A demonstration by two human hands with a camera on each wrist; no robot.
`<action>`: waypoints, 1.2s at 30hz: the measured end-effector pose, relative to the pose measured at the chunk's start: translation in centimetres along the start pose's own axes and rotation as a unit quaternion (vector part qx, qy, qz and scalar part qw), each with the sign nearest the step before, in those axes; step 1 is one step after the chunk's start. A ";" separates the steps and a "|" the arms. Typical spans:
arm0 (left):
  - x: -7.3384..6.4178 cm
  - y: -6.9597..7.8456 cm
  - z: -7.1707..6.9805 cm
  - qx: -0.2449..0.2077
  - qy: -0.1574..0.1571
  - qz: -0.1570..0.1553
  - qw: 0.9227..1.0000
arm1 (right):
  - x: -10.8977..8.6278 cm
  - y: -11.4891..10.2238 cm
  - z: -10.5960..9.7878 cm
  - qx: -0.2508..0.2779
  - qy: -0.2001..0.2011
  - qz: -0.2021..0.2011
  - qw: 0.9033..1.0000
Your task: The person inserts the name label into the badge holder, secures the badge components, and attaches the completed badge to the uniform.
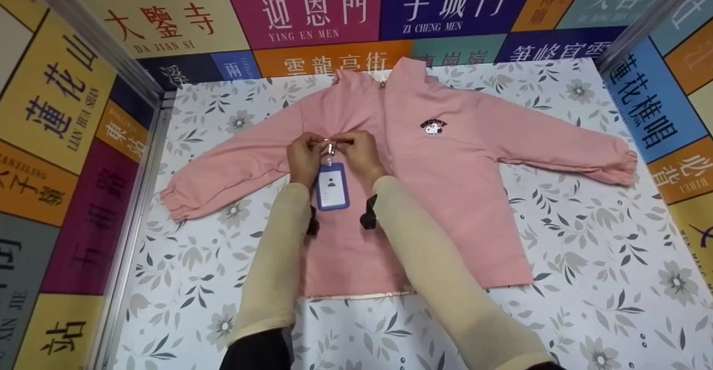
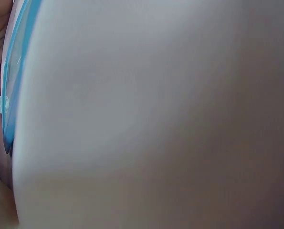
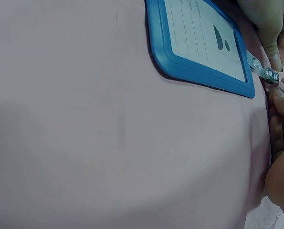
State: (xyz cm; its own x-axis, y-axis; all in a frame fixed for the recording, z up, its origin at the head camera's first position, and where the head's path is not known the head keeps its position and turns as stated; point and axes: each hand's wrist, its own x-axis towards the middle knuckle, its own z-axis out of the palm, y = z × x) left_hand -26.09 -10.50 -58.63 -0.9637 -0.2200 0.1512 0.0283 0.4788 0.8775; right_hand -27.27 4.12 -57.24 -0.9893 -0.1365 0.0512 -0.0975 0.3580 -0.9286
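A pink jacket (image 1: 445, 208) lies spread on the table, its front creased toward my hands. On its left front rests an ID badge (image 1: 332, 187) in a blue frame, with a clear strap and a metal badge clip (image 3: 271, 75) at its top. My left hand (image 1: 304, 157) and right hand (image 1: 360, 151) meet at this clip, thumbs and forefingers pinching there. How the fingers share clip and fabric is partly hidden. In the right wrist view the left hand (image 3: 268, 19) comes from above and the right hand (image 3: 281, 179) from below. The left wrist view is mostly blurred.
Under the jacket is a white table (image 1: 184, 269) with a grey leaf and flower print. Colourful lettered panels (image 1: 312, 10) stand along the back and both sides. A small embroidered patch (image 1: 433, 127) marks the jacket's right chest. Its sleeves spread outward.
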 end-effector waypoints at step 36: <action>-0.4 -0.5 0.2 -0.014 -0.013 0.011 1.000 | 0.4 -0.5 -0.1 0.023 0.038 0.063 0.997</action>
State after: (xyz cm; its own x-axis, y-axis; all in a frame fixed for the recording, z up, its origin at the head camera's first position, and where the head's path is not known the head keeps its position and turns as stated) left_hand -25.80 -10.48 -59.21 -0.9691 -0.1881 0.1595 0.0569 0.4590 0.8866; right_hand -27.63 3.98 -56.73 -0.9990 -0.0213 -0.0405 0.0313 0.3252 -0.9451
